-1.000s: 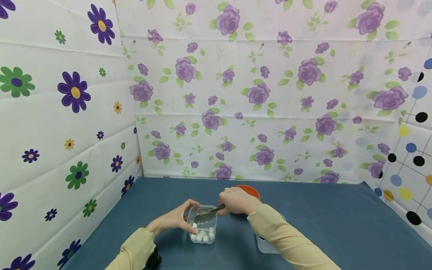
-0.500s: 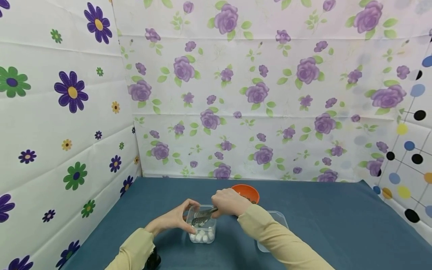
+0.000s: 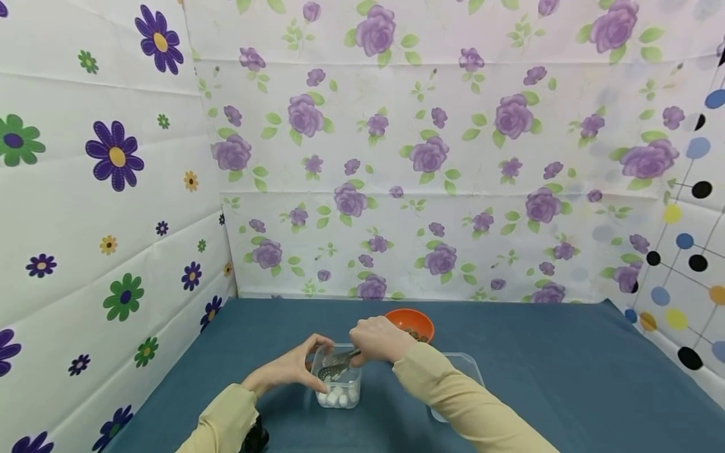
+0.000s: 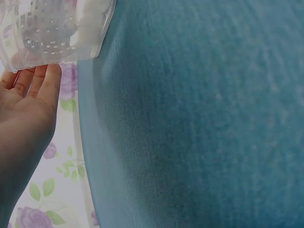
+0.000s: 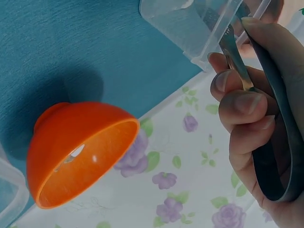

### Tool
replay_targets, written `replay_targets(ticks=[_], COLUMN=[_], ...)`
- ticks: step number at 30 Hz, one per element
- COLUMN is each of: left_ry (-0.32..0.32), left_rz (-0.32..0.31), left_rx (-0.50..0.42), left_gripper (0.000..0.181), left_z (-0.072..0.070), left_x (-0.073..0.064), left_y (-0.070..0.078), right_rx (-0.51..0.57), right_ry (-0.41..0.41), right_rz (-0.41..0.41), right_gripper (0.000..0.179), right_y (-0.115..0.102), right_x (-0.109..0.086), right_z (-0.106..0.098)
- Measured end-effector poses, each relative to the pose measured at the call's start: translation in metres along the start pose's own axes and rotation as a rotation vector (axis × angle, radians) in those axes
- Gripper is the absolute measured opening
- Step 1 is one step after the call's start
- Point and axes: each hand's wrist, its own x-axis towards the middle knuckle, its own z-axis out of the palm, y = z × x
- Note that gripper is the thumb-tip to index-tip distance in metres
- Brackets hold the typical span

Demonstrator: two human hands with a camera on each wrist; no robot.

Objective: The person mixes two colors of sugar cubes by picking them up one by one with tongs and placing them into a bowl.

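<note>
A small clear plastic container (image 3: pixel 357 379) stands on the blue cloth, with several white marshmallow-like pieces (image 3: pixel 338 398) in its bottom. My left hand (image 3: pixel 293 367) grips it from the left, thumb at the near side and fingers at the far side. In my right hand (image 3: pixel 382 340) is a pair of metal tongs (image 3: pixel 335 367); their perforated heads reach down inside the container, over the white pieces. The right wrist view shows the fingers wrapped round the dark bent tongs (image 5: pixel 273 192). Whether a piece sits between the heads I cannot tell.
Behind the right hand stands an orange bowl (image 3: pixel 403 314) with brown pieces in it. A clear plastic lid or tray (image 3: pixel 474 370) lies to the right, partly under the right sleeve (image 3: pixel 447 384). Flower-printed sheets (image 3: pixel 340 251) rise behind the table.
My right hand has moved left with the tongs, their heads shifting left inside the container. More of the orange bowl and the clear tray now shows. The left hand keeps its grip.
</note>
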Motion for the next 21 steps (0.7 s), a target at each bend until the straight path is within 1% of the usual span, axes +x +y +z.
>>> replay_targets(ticks=[7,12,17,21], left_ry=[-0.008,0.000,0.010,0.018], left_rz=[0.007,0.006,-0.003,-0.011], left_rx=[0.000,0.004,0.011,0.011], left_gripper=[0.064,0.068,0.069,0.067], left_z=[0.000,0.000,0.000,0.000], left_x=[0.000,0.000,0.000,0.001], left_y=[-0.002,-0.001,-0.001,-0.002], right_rx=[0.004,0.016,0.071,0.128], right_ry=[-0.026,-0.015,-0.015,-0.021], right_rz=[0.004,-0.002,-0.015,-0.012], right_gripper=[0.038,0.037,0.034,0.037], right_y=[-0.001,0.002,0.006,0.011], right_x=[0.000,-0.002,-0.007,-0.013], right_z=[0.002,-0.001,-0.008,-0.011])
